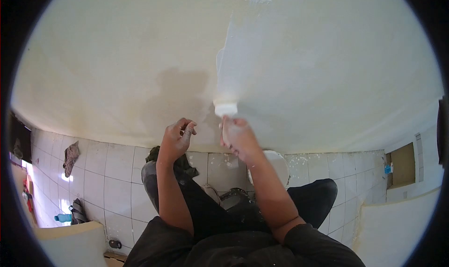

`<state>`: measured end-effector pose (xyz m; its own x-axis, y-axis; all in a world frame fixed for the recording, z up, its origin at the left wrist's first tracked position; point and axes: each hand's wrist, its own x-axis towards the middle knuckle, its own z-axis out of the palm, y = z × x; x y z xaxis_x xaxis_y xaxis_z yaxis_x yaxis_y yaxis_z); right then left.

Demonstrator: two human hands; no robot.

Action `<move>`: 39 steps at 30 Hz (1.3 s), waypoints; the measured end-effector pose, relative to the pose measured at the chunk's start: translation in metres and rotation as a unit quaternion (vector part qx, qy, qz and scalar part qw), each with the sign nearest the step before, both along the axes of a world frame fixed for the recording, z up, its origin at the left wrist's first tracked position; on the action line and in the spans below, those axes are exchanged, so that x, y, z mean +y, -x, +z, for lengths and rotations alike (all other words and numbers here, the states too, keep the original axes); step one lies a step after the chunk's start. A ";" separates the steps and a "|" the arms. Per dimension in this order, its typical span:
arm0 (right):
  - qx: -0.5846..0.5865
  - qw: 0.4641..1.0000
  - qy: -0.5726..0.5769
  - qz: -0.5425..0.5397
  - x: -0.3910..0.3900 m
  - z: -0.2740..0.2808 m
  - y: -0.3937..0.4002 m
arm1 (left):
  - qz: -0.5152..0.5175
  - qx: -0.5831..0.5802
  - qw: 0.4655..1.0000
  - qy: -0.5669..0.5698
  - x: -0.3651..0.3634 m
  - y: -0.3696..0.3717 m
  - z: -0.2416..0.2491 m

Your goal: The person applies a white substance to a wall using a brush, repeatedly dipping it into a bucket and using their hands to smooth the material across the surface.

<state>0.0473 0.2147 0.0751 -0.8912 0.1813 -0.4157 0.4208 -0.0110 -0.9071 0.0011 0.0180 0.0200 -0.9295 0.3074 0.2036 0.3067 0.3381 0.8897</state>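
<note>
My right hand (239, 138) grips a putty knife (226, 109) coated in white, its wide end against the wall (117, 61). A fresh white smear (241, 56) runs up the wall above the tool, with a ridged left edge and a rough patch at the top. The hand is slightly blurred, and the handle is mostly hidden in it. My left hand (179, 135) is raised in front of the wall to the left, its fingers loosely bent and holding nothing I can see. White residue marks its thumb.
A round white-rimmed bucket (276, 169) stands under my right forearm. Dark cloth (187, 165) lies by my left knee. White splatters dot the tiled floor (119, 166). A rag (71, 158), a turquoise bottle (63, 218) and low walls (75, 241) are at the left.
</note>
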 end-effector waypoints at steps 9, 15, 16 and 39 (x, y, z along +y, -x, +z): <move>0.369 0.922 -0.117 -0.010 -0.013 0.190 0.003 | 0.003 0.086 0.986 -0.146 0.013 0.001 0.000; 0.202 0.958 -0.200 0.029 -0.011 0.034 0.014 | -0.012 0.112 0.966 -0.231 0.021 -0.005 0.004; 0.133 0.974 -0.176 0.049 -0.010 -0.001 0.009 | -0.009 0.119 0.966 -0.231 0.021 -0.006 0.004; 0.412 0.776 -0.478 -0.010 0.001 0.009 0.039 | 0.015 0.105 0.957 -0.270 0.019 -0.002 -0.003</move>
<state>0.0086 0.2152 0.0838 -0.7764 0.0729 0.6260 -0.2970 0.8337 -0.4655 0.0032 0.0366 0.0172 -0.8578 0.0782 0.5080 0.4948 -0.1423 0.8573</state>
